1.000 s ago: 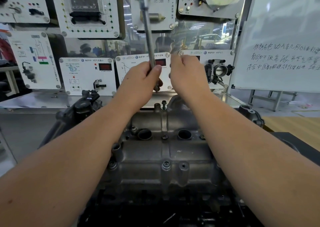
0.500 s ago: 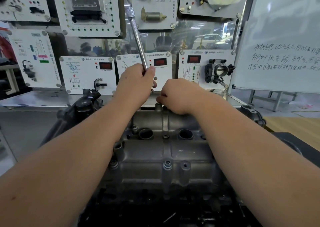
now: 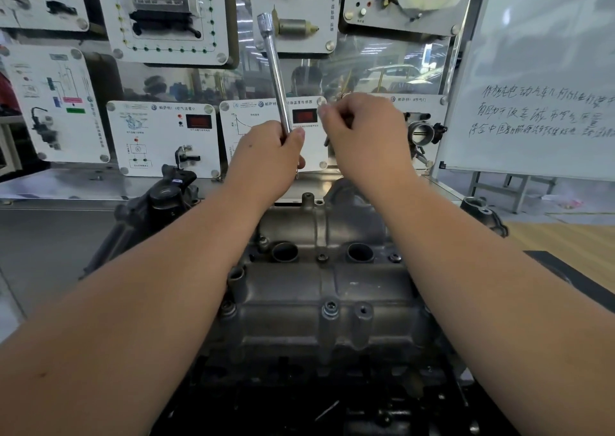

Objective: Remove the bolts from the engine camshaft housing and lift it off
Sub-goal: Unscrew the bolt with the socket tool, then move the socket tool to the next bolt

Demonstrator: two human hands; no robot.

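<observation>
The grey cast-metal camshaft housing [image 3: 327,289] sits flat atop the engine, two round bores open on its top. A bolt [image 3: 330,306] stands seated at its near edge, another [image 3: 322,257] between the bores.

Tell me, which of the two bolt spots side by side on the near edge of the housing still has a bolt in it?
The left one: a bolt head fills it. Its right neighbour is just an empty hole in the camshaft housing.

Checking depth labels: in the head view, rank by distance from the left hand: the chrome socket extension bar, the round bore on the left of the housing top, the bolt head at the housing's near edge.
1. Chrome socket extension bar: gripped in the left hand.
2. Left round bore: below the hand, on the grey metal camshaft housing.
3. Near-edge bolt head: lowest, closest to the camera.
</observation>
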